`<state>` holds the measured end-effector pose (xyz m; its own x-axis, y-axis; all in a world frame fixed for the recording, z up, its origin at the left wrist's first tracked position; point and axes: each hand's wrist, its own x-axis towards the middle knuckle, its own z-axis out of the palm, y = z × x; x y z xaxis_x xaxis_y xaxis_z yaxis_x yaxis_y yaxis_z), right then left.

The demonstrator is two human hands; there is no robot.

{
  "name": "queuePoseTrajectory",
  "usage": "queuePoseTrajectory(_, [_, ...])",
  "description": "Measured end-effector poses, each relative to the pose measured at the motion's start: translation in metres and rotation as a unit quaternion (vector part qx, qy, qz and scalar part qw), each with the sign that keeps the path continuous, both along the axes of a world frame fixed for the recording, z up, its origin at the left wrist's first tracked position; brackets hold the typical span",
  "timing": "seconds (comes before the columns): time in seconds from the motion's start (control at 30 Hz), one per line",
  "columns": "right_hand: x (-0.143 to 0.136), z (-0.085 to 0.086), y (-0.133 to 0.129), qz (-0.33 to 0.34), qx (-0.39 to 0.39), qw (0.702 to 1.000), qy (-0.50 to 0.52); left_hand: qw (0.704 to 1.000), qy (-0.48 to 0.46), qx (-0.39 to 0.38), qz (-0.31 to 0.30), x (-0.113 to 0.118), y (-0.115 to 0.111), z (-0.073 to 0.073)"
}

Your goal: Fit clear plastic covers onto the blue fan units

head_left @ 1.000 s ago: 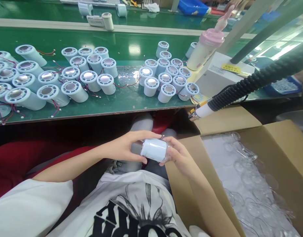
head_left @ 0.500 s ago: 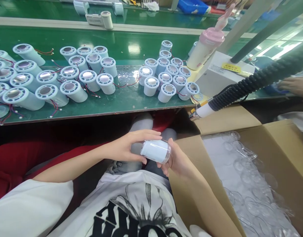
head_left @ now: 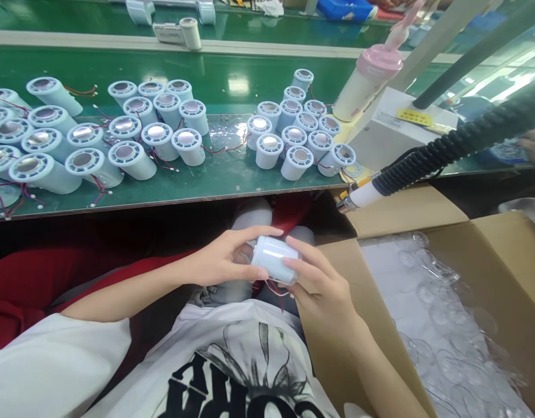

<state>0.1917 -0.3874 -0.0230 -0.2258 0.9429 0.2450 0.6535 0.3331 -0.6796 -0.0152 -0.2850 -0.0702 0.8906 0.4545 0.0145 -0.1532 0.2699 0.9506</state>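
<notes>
A light blue cylinder [head_left: 275, 258] in a clear cover lies on its side between my hands, above my lap. My left hand [head_left: 232, 255] grips its left end, thumb below and fingers above. Around its right end close the fingers of my right hand [head_left: 322, 278]. Thin red and white wires [head_left: 276, 288] hang below the cylinder. Beyond my hands, several similar blue cylinders with slotted round tops [head_left: 188, 138] stand or lean in groups on the green bench [head_left: 224, 181], with thin wires among them.
An open cardboard box [head_left: 363, 302] on the right holds clear plastic parts [head_left: 445, 313]. Above it reaches a black ribbed hose [head_left: 424, 165]. A pink-lidded bottle [head_left: 367, 81] stands by a white device [head_left: 389, 125]. Part of another person's hand [head_left: 534, 142] shows at the right edge.
The cylinder has turned, and its wires now show underneath. My right hand's fingers have moved up onto its top and side, while my left hand has closed further around the left end.
</notes>
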Motion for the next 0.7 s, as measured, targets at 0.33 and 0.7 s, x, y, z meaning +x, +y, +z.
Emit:
queuePoseTrajectory(0.33, [0.001, 0.008, 0.006, -0.131, -0.289, 0.886, 0.337, 0.997, -0.048, 0.052, -0.028, -0.005, 0.006, 0.003])
queuePoseTrajectory(0.7, [0.031, -0.003, -0.005, -0.212, -0.341, 0.904, 0.145, 0.990, 0.134, 0.052, 0.004, -0.002, 0.055, -0.007])
